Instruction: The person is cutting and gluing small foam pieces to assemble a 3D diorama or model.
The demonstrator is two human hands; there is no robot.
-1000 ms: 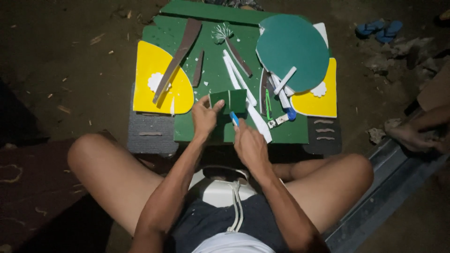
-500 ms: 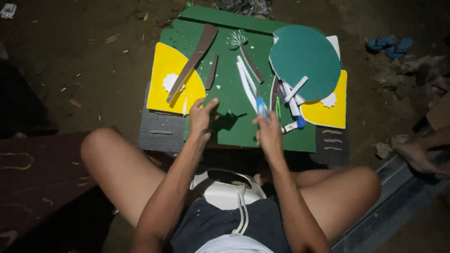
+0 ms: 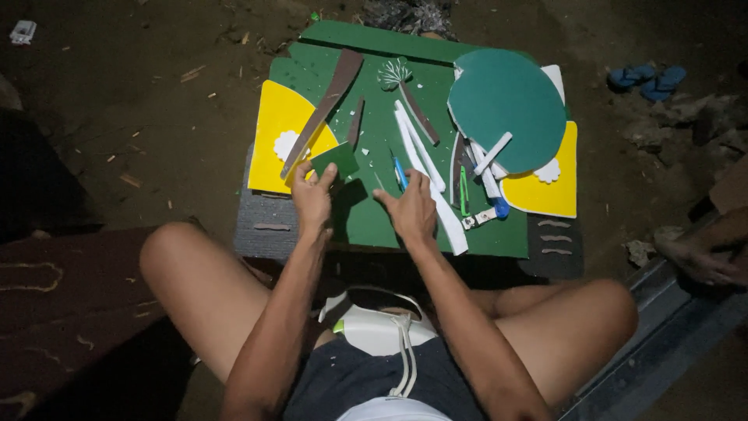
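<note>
I sit on the ground with a green foam board (image 3: 366,218) in front of my knees. My left hand (image 3: 312,196) pinches a small dark green foam square (image 3: 335,160) and holds it up at the board's left side, next to a yellow sheet (image 3: 273,132). My right hand (image 3: 411,209) holds a blue-handled craft knife (image 3: 400,171), its blade end pointing away from me over the board. Long white foam strips (image 3: 425,168) lie just right of that hand.
Brown foam strips (image 3: 327,101), a teal foam disc (image 3: 506,105), a second yellow sheet (image 3: 549,191), a white leaf cutout (image 3: 395,74) and a green-handled tool (image 3: 463,191) lie on the board. Blue sandals (image 3: 647,76) rest far right. Another person's foot (image 3: 693,257) is at the right.
My left hand moved left with the small green square, lifting it off the board's middle. My right hand with the knife shifted slightly and now sits apart from the left.
</note>
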